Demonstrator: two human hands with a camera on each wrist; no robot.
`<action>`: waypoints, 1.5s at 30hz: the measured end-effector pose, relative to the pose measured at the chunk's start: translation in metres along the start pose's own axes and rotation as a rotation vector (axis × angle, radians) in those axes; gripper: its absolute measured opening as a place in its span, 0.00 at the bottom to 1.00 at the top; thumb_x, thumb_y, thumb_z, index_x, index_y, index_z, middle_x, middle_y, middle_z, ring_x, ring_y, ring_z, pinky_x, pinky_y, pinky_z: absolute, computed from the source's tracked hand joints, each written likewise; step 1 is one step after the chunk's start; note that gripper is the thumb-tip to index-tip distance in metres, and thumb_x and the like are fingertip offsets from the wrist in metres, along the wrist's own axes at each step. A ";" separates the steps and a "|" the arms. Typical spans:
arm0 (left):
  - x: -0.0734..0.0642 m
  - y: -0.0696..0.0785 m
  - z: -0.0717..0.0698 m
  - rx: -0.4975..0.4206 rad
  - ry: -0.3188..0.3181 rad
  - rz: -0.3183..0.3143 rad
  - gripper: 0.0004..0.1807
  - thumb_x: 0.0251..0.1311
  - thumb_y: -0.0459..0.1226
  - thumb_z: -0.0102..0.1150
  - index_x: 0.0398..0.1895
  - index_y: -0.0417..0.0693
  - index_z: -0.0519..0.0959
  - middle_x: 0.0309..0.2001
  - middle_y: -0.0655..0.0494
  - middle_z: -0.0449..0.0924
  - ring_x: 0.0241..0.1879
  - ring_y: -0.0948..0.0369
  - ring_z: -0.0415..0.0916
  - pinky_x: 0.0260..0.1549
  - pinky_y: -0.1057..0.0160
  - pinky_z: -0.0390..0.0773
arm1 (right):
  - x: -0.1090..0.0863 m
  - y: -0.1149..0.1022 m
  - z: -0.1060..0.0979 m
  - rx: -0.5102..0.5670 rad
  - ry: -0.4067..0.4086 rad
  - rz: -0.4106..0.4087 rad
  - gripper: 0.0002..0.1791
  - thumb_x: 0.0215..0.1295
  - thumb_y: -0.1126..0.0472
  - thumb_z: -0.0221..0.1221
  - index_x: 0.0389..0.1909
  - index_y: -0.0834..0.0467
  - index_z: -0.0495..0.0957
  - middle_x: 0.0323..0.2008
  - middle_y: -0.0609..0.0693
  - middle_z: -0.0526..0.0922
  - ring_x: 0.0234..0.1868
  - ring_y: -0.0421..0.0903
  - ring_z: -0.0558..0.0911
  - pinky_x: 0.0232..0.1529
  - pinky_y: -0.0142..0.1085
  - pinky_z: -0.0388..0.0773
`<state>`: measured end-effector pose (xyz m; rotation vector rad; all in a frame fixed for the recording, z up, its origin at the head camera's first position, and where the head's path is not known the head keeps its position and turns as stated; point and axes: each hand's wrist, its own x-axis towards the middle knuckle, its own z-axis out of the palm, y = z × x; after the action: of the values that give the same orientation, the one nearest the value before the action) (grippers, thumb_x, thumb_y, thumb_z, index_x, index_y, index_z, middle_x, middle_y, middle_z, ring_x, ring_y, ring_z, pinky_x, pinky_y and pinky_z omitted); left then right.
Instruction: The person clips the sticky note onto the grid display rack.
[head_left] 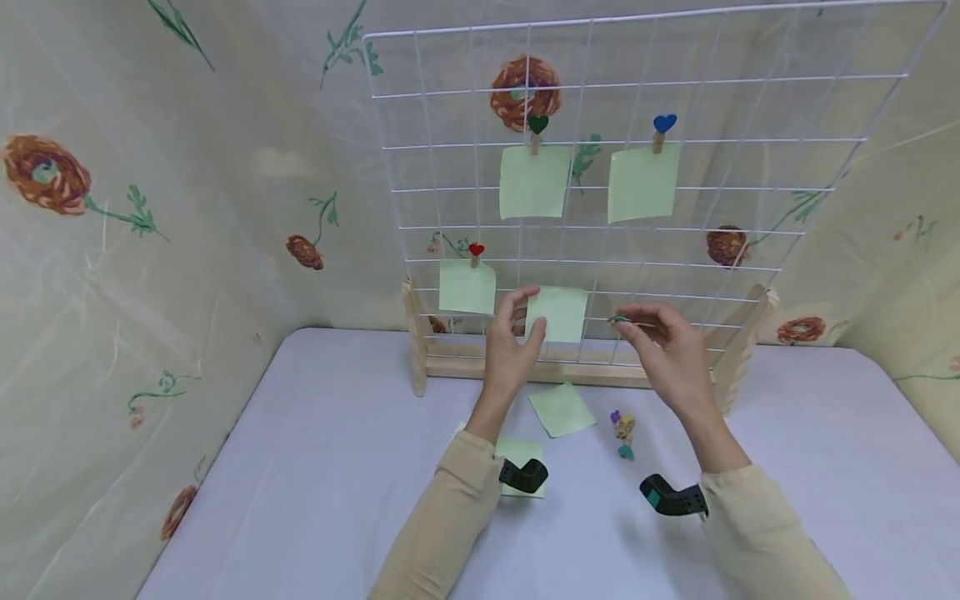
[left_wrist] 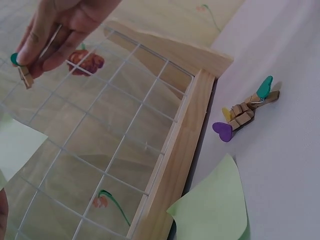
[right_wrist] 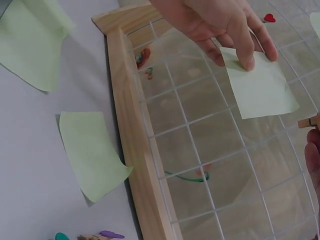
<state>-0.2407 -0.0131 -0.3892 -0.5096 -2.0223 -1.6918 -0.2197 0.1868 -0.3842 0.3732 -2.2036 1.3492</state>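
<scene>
My left hand [head_left: 510, 346] pinches a pale green paper note [head_left: 564, 315] by its left edge, thumb in front, holding it up against the lower part of a white wire grid [head_left: 652, 297]. To the right of that note, my right hand [head_left: 671, 346] pinches a small wooden clothespin [left_wrist: 25, 76] with a green top between thumb and fingers. In the right wrist view the clothespin's tip [right_wrist: 306, 122] points toward the note, a short gap away. Three similar notes hang on the grid from heart clothespins: dark green [head_left: 537, 124], blue [head_left: 664, 124] and red [head_left: 476, 250].
The grid stands in a wooden base [head_left: 465, 367] on a white-covered table [head_left: 337, 467]. A loose green note [head_left: 562, 410] lies before the base, another [head_left: 522, 454] partly under my left forearm. Several clothespins [left_wrist: 244, 112] lie clustered on the right. Flowered cloth [head_left: 225, 167] surrounds the table.
</scene>
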 end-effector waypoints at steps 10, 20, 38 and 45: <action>0.001 0.001 0.000 0.010 0.009 -0.022 0.21 0.60 0.26 0.54 0.58 0.42 0.70 0.57 0.46 0.74 0.50 0.51 0.77 0.42 0.60 0.76 | 0.008 -0.007 0.004 0.033 0.004 -0.002 0.13 0.61 0.69 0.60 0.46 0.64 0.77 0.45 0.58 0.81 0.41 0.25 0.78 0.43 0.16 0.73; 0.007 -0.014 0.004 0.006 0.012 -0.033 0.22 0.61 0.27 0.54 0.59 0.44 0.70 0.58 0.48 0.74 0.53 0.52 0.75 0.44 0.57 0.77 | 0.015 -0.012 0.009 0.018 0.002 -0.020 0.12 0.61 0.68 0.61 0.46 0.63 0.78 0.45 0.57 0.82 0.41 0.25 0.77 0.44 0.17 0.73; 0.017 -0.027 0.009 0.039 0.014 0.021 0.23 0.62 0.32 0.55 0.59 0.55 0.69 0.58 0.59 0.73 0.54 0.60 0.74 0.44 0.65 0.76 | 0.021 -0.052 0.011 0.016 0.033 -0.154 0.09 0.58 0.74 0.59 0.40 0.72 0.77 0.39 0.65 0.82 0.39 0.24 0.76 0.46 0.18 0.72; 0.018 -0.027 0.011 0.024 0.024 0.022 0.23 0.61 0.31 0.56 0.59 0.54 0.70 0.58 0.58 0.73 0.52 0.60 0.75 0.42 0.66 0.76 | 0.030 -0.031 0.016 -0.003 0.050 -0.136 0.09 0.58 0.71 0.61 0.41 0.66 0.79 0.40 0.59 0.83 0.39 0.24 0.76 0.46 0.19 0.71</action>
<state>-0.2718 -0.0069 -0.4026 -0.4992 -2.0105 -1.6519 -0.2337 0.1596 -0.3504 0.4746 -2.0987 1.2690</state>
